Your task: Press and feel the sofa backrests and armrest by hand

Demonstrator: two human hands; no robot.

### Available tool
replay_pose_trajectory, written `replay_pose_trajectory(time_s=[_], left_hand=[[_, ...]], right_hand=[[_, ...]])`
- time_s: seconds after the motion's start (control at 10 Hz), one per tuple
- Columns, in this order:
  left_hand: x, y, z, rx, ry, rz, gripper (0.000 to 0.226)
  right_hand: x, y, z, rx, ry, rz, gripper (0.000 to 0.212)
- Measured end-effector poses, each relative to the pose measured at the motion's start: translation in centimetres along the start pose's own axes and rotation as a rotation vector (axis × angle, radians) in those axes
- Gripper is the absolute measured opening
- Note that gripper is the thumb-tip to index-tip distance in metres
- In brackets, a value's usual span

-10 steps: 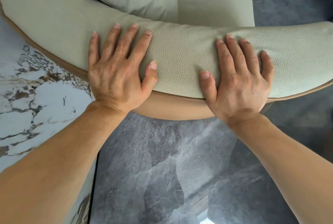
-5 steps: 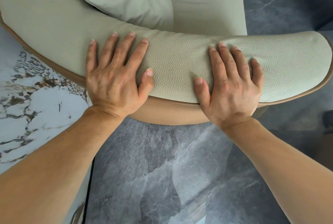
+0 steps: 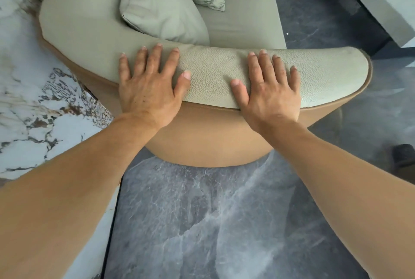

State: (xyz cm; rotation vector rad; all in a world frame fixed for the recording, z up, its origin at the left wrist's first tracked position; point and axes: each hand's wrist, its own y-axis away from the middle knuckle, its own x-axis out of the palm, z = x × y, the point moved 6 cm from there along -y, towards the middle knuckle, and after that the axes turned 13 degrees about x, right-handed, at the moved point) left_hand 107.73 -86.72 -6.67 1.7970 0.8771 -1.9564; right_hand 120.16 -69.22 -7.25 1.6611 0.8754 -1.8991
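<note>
A curved sofa backrest [image 3: 213,76] in pale green pebbled leather runs across the middle of the view, with a tan outer shell [image 3: 202,141] below it. My left hand [image 3: 150,85] lies flat on the backrest's top, fingers spread, palm over the tan seam. My right hand [image 3: 269,87] lies flat the same way further right, short of the backrest's rounded end [image 3: 350,72]. Neither hand holds anything. A green cushion [image 3: 161,6] leans inside the backrest, on the seat [image 3: 242,22].
White marble with brown veins [image 3: 33,110] borders the sofa on the left. Grey marble floor [image 3: 202,222] lies below me. A grey block with a dark base [image 3: 370,2] stands at the upper right, and a dark object [image 3: 404,155] sits at the right edge.
The view has pulled back and shifted, so more of the seat, cushion and the backrest's right end show. Both hands stay flat on the backrest, sitting slightly nearer its outer seam.
</note>
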Motion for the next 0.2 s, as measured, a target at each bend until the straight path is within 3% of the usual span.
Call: replay_pose_trajectory(time_s=[0.2], left_hand=[[-3.6, 3.4, -0.2, 0.016, 0.009, -0.019, 0.068]], right_hand=[[-3.0, 3.0, -0.3, -0.004, 0.045, -0.003, 0.076]])
